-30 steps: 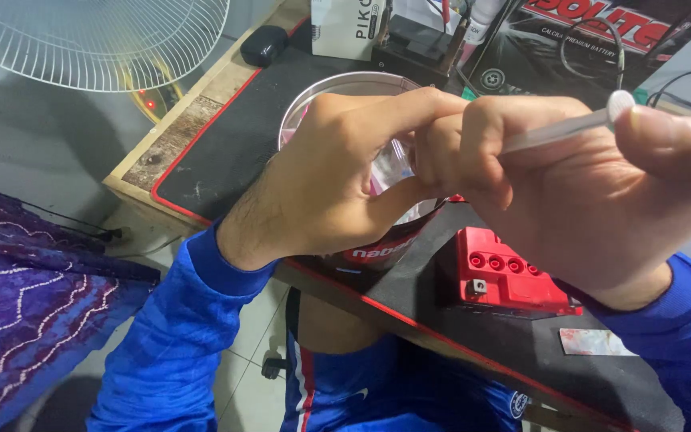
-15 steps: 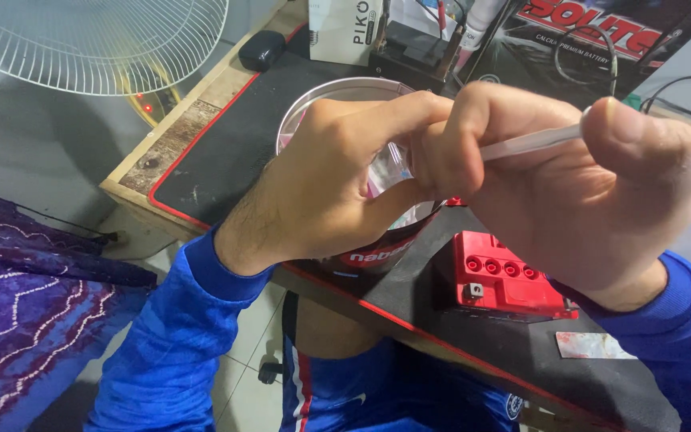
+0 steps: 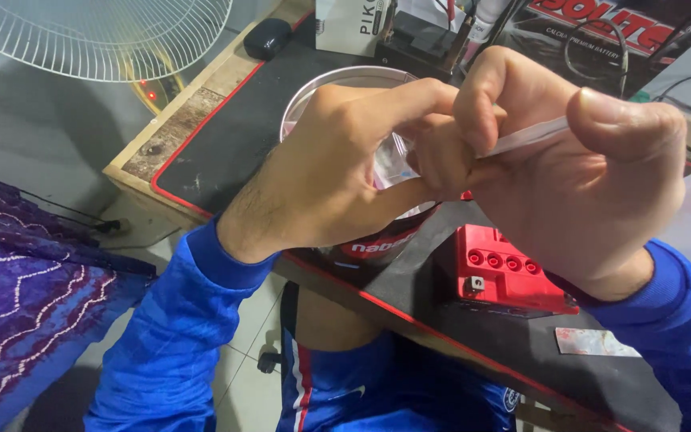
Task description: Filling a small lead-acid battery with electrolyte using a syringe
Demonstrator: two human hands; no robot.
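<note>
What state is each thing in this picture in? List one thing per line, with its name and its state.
left hand: closed on a small clear bag
right hand: gripping a thin white stick
small clear bag: pinched, held above the tub
round tub: upright, open
red battery: lying on the black mat
fan: tilted; running or not, cannot tell

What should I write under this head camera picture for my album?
Left hand and right hand pinch a small clear plastic piece above a round tin, beside a red-topped battery.

Wooden desk (image 3: 171,138) runs upper left to lower right of frame. On it: black mat w/ red edge (image 3: 225,136); round tin (image 3: 337,80) at centre; red battery block (image 3: 505,272) right of centre; small foil packet (image 3: 593,342) lower right; black pouch (image 3: 268,38) and white box (image 3: 355,20) at top.
</note>
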